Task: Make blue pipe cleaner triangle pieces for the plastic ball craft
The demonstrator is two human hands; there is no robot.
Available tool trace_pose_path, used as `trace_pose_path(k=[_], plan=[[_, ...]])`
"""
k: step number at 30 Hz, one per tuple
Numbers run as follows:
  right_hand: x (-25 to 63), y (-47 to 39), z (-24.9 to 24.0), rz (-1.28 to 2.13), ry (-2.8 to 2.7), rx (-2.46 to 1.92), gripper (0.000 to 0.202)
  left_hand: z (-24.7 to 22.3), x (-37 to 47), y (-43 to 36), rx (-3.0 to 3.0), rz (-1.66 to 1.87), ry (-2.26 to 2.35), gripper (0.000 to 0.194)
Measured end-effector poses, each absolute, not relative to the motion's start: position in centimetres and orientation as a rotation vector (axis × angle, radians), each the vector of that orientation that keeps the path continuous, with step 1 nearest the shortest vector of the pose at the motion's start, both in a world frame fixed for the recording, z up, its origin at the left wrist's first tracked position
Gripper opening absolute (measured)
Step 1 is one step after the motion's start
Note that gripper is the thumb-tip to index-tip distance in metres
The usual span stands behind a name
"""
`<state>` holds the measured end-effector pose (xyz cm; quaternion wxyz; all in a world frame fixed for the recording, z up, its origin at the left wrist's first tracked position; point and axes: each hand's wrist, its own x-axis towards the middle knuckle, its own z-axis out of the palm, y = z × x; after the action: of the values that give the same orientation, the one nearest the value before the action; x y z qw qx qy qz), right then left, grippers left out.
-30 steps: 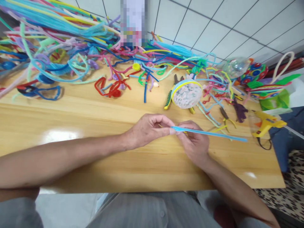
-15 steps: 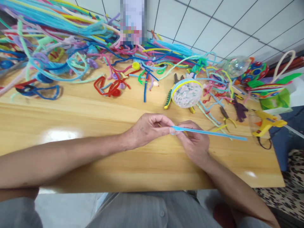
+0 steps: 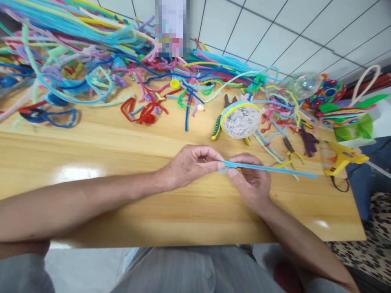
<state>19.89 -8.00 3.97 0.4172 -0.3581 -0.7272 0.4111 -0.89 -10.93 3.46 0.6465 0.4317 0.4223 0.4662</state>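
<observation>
Both bare hands at work above the pale wood table. L hand: thumb & forefinger together, clamped on the near end of a long, straight, light-blue fuzzy pipe cleaner, which runs out to the R, across the R hand, w/ its far end free. R grip: thumb bent in beside a short light-blue piece & a small yellow piece under the long stem; whether fully closed, can't tell. Whether short & long blue parts are joined is also hidden.

Handling (judged): L pinch best firm & close to the working pt., so the stem doesn't roll; R thumb presses lightly, as hard squeezing may flatten the pile or kink the wire. Small bends, approx. one at a time, w/ the long tail supported vs. sagging or twisting.

Beyond the hands: clear dome w/ yellow & blue rim, resting by green-&-yellow-handled pliers; yellow glue gun at far R.
</observation>
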Motion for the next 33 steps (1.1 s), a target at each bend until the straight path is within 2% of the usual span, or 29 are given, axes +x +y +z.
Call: trace_pose_path(k=[3,8,13,33], plan=[[19.97,-8.07,4.01,1.126,-1.717,-0.928,0.008,3.31,-0.88,-10.9,0.978,1.058,0.958,0.027],[19.97,-7.69,3.55,1.324,-1.535,-1.017,0.013,3.23,-0.75,-10.91,0.957,1.058,0.934,0.026],[19.48,-7.28,3.44,1.414,-1.421,-0.997,0.004,3.16,-0.78,-10.87,0.955,1.059,0.936,0.029],[19.19,-7.46,3.63,1.362,-1.455,-0.899,0.011,3.33,-1.15,-10.59,0.902,1.071,0.891,0.034]])
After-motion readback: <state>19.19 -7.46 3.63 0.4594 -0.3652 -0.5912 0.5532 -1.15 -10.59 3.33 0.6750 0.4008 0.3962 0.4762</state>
